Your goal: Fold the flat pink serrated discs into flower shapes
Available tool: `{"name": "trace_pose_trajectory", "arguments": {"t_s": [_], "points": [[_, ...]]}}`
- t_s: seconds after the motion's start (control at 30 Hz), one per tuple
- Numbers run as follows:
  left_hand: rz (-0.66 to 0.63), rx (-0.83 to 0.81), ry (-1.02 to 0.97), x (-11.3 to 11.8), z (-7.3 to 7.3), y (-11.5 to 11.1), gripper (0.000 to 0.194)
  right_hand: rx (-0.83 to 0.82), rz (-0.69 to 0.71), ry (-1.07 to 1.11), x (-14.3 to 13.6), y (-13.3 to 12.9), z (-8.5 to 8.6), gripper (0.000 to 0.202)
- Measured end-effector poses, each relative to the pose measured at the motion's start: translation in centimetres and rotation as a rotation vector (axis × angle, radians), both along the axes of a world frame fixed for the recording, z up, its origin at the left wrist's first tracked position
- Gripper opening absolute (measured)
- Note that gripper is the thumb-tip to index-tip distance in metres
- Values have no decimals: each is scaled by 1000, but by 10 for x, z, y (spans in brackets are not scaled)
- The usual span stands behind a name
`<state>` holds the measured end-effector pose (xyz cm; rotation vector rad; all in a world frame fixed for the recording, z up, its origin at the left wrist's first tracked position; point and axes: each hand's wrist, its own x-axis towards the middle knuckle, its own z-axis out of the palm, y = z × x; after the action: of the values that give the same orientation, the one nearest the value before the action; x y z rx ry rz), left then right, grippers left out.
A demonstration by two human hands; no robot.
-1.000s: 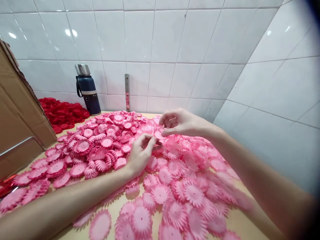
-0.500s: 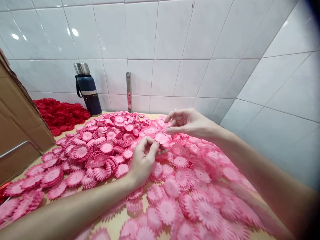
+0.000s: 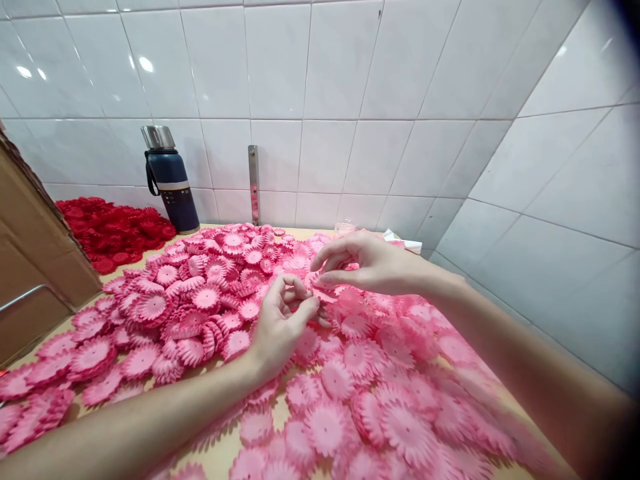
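Observation:
My left hand (image 3: 283, 327) is closed, thumb and forefinger pinching a pink scalloped petal disc (image 3: 325, 293) just above the heap. From the right, my right hand (image 3: 367, 263) reaches in with bent fingers, its thumb and fingertips closed at the upper edge of that disc. Whether the disc is a single layer or several cannot be made out. Below and around both hands lie many loose pink petal discs (image 3: 327, 423) with toothed edges and small centre holes, some in short stacks.
A dark blue bottle (image 3: 176, 193) with a steel cap stands against the tiled wall (image 3: 280, 67). Beside it is a pile of red petal discs (image 3: 115, 230). A cardboard box (image 3: 35, 253) stands on the left. A white packet (image 3: 405, 241) lies behind my right hand.
My right hand has come down and left, from apart to meeting the disc at my left fingertips. The view has shifted slightly, and the white packet now shows.

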<state>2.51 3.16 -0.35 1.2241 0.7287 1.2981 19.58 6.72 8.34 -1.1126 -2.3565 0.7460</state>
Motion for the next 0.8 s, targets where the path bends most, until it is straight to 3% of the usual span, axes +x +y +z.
{"name": "trace_pose_trajectory", "arguments": {"t_s": [0.17,0.3,0.6,0.8], "points": [[76,29,24,-1,-2,2,18,-64,40,69,0,1,-1,16],[113,52,23,0,-4,4,14,-63,26,103,-2,-2,0,4],[59,43,117,-2,-4,4,16,-72,-39,208,-7,-1,-3,31],[120,62,140,-2,-3,6,19,-145,39,178,-5,0,-2,24]]}}
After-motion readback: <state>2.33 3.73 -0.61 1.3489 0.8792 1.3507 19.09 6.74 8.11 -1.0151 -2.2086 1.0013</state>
